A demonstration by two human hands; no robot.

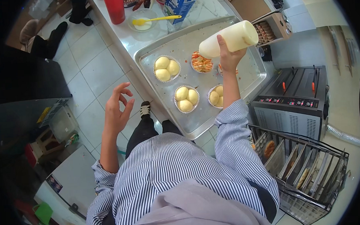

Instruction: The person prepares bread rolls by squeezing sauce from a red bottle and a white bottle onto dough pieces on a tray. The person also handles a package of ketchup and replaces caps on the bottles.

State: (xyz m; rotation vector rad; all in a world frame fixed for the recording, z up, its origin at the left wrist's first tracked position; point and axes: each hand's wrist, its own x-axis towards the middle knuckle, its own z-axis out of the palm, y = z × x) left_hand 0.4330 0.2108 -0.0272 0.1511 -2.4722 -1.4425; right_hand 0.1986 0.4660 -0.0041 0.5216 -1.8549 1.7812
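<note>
My right hand (230, 58) is wrapped round a cream-coloured squeeze bottle (229, 38), tilted almost on its side above a metal baking tray (238, 106). Below the bottle, a bun (202, 62) in a paper cup bears orange-red topping and pale stripes. A second topped bun is mostly behind my right wrist. Three plain buns, each made of small dough balls in a paper cup, sit on the tray: one at the left (167, 69), one nearer me (186, 99) and one (216, 97) partly behind my forearm. My left hand (118, 102) hovers left of the tray, fingers apart, holding nothing.
Beyond the tray, the counter (122, 34) carries a red container (114, 8), a blue carton (179, 7) and a bowl with a yellow brush (156, 20). At right stand a dark oven (290, 101) and a tray rack (303, 167). Another person's legs (79, 8) show at upper left.
</note>
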